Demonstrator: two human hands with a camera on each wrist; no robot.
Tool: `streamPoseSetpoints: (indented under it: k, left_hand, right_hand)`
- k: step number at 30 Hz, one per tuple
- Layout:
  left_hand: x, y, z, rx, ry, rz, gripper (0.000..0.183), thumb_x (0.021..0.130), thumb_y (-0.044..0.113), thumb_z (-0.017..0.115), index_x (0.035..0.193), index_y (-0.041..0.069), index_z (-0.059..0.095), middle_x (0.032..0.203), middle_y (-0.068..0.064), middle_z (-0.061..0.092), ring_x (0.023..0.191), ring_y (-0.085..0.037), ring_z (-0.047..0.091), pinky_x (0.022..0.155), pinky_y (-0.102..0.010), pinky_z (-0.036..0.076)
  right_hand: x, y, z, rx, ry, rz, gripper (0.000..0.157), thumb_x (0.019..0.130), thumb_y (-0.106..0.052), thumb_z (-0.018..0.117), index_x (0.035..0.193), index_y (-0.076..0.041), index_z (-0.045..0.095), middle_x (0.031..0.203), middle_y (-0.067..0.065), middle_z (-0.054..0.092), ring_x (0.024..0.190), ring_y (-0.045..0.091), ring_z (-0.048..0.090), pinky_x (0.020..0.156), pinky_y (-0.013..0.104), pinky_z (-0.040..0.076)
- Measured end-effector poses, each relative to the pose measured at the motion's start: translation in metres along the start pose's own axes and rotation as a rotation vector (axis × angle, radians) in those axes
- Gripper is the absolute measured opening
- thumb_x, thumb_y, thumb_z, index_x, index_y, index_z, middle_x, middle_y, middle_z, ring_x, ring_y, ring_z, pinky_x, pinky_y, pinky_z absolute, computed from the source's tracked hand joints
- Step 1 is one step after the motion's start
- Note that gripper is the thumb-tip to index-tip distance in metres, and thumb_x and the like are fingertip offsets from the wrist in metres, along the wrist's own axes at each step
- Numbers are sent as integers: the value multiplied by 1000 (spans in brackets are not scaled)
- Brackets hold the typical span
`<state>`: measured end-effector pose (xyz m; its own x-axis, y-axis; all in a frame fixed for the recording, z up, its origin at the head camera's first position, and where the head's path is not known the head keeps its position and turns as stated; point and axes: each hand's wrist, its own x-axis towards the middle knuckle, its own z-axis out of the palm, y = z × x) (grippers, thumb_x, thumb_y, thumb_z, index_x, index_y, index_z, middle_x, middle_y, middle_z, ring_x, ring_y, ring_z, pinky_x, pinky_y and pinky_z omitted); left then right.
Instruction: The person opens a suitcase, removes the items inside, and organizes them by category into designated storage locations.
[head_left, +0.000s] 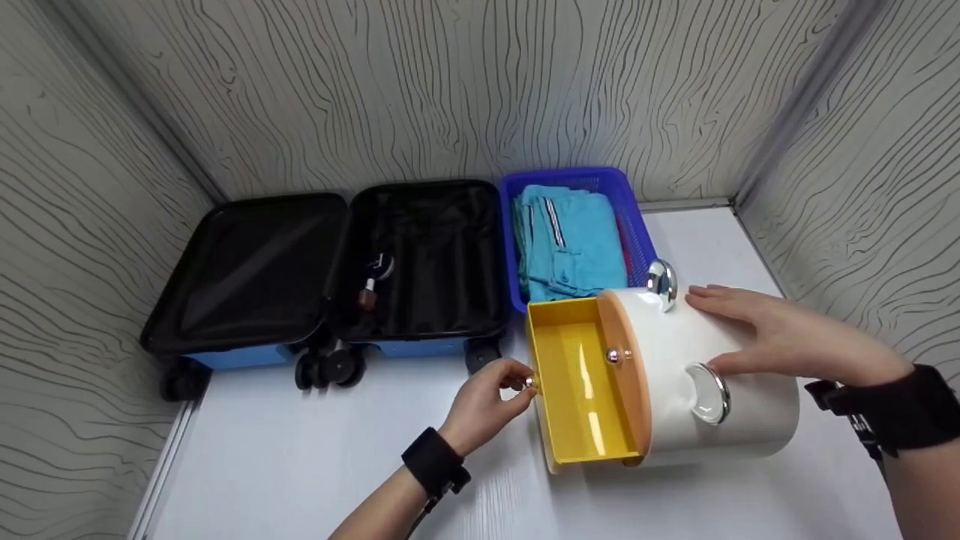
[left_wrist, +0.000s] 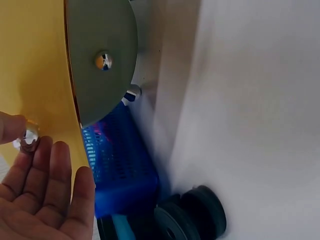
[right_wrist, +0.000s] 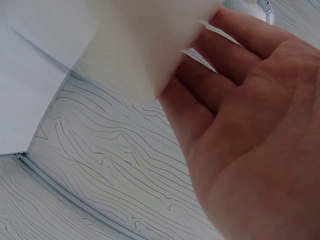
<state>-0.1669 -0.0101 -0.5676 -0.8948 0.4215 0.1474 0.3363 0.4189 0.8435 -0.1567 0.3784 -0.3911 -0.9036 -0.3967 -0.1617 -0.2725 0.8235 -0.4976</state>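
Observation:
A white, rounded storage box (head_left: 675, 352) has its yellow drawer (head_left: 577, 382) pulled out toward the left; nothing lies inside the drawer. My left hand (head_left: 487, 401) pinches the drawer's small silver knob (left_wrist: 30, 136) between thumb and fingertips, its other fingers fairly straight in the left wrist view. A second round knob (head_left: 613, 355) sits on the orange-edged front behind the drawer. My right hand (head_left: 780, 334) rests with spread fingers on top of the box, its thumb beside a chrome-rimmed, ear-like piece (head_left: 709, 394). Another such piece (head_left: 661, 281) stands near the far side.
Left of the box lies an open suitcase (head_left: 247, 277), black inside and blue outside, with black wheels (head_left: 337, 365). Its right half holds a small brown bottle (head_left: 367, 296) and a round dark object (head_left: 381, 266). Behind the drawer, a blue basket (head_left: 637, 240) holds folded turquoise clothes (head_left: 581, 240).

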Motion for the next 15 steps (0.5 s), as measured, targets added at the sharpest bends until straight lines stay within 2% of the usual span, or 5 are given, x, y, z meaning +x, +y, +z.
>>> streamPoseSetpoints:
  k: [5,15]
  left_hand:
    - [-7,-5,-6,-11,13,-4,17,96,27,75,112,22,70,104,12,66,95,-5,63,83,-28,53]
    - [-9,-8,-7,-38,0,18,19,97,28,74,114,21,70,106,11,66,95,-6,65,87,-31,55]
  right_hand:
    - [0,0,1,0,0,-4,94,79,-57,83,155,-13,48,159,12,42,145,43,36,110,68,30]
    - [-1,0,0,1,3,2,93,79,-56,84,155,-15,47,160,11,41,146,42,34,110,68,29]
